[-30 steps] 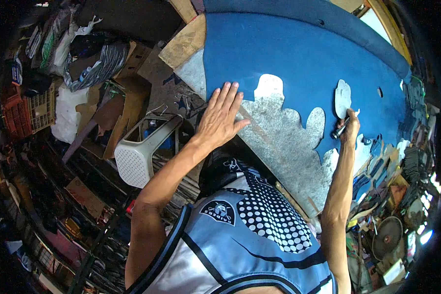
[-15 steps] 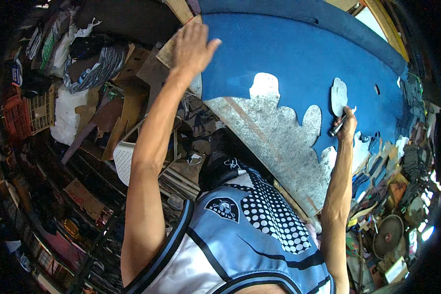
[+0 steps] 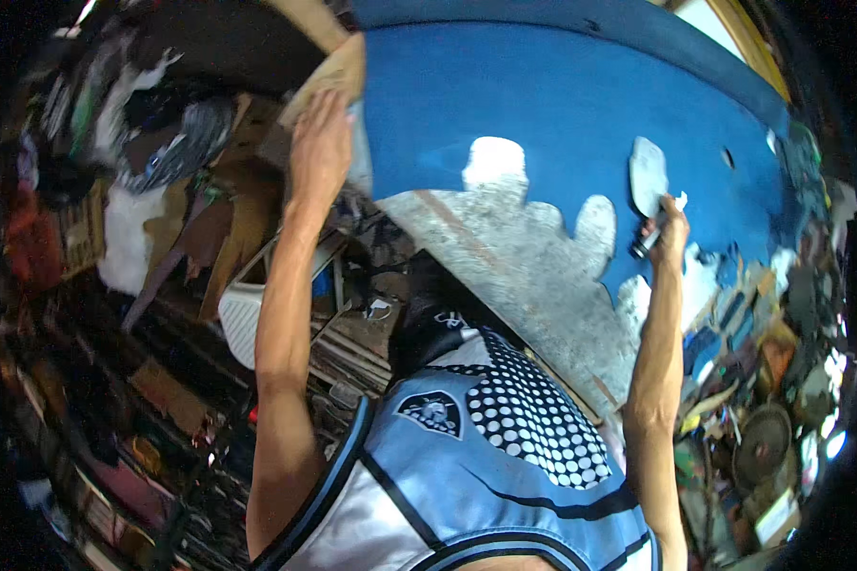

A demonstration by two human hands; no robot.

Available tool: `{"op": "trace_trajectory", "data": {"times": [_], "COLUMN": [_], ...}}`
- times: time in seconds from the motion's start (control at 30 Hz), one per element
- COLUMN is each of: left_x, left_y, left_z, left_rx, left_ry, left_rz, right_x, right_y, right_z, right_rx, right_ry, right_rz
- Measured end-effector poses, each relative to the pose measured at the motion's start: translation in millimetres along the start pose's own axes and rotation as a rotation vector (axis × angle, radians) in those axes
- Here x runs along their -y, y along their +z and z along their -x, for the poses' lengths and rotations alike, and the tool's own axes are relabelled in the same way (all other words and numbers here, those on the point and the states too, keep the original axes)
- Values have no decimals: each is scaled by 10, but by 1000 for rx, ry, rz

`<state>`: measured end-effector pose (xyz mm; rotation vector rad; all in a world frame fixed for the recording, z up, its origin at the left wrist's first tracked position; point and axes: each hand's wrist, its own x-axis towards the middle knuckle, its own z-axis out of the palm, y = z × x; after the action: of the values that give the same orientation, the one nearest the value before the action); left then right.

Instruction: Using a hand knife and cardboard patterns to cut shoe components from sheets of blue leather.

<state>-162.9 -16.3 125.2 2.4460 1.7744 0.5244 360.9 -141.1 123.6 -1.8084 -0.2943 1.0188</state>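
Note:
A blue sheet (image 3: 428,95) with a scalloped near edge covers much of the board. Over the tan left corner of that board, beside the sheet, is my left hand (image 3: 322,147), fingers stretched and slightly smeared, holding nothing visible. My right hand (image 3: 674,230) is closed round a short dark cylinder with a silvery part (image 3: 647,238); its exact kind is unclear. At the fingertips of that hand, a grey sole-shaped template (image 3: 648,176) lies against the blue sheet. Whether the fingers also pinch the template cannot be told.
The scuffed grey board top (image 3: 505,247) shows below the cut edge. Stacked offcuts (image 3: 724,324) and a round fan (image 3: 764,445) are at right. A white plastic chair (image 3: 241,324), a red crate (image 3: 36,228) and bags (image 3: 190,143) crowd the left.
My left hand has moved left and nearer, off the sheet's far left corner. The view has shifted slightly; my right hand still holds the cylinder beside the template.

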Motion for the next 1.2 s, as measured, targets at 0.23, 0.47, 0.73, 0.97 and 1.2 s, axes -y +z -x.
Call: {"op": "trace_trajectory", "data": {"times": [0.23, 0.47, 0.73, 0.97, 1.2], "left_x": [-583, -1064, -2116, -2820, -3095], "left_y": [96, 620, 970, 878, 791], "left_z": [89, -614, -570, -15, 227], "left_rx": [157, 128, 241, 435, 534], "left_ry": [151, 241, 435, 616, 662], "left_rz": [-77, -68, 97, 252, 300], "right_x": [-96, -13, 15, 194, 174], "right_y": [59, 98, 98, -440, -1130], "right_z": [5, 87, 84, -148, -25], "right_rx": [82, 98, 100, 20, 56], "right_ry": [-61, -42, 24, 37, -67], "right_rz": [-95, -110, -129, -756, -835]}}
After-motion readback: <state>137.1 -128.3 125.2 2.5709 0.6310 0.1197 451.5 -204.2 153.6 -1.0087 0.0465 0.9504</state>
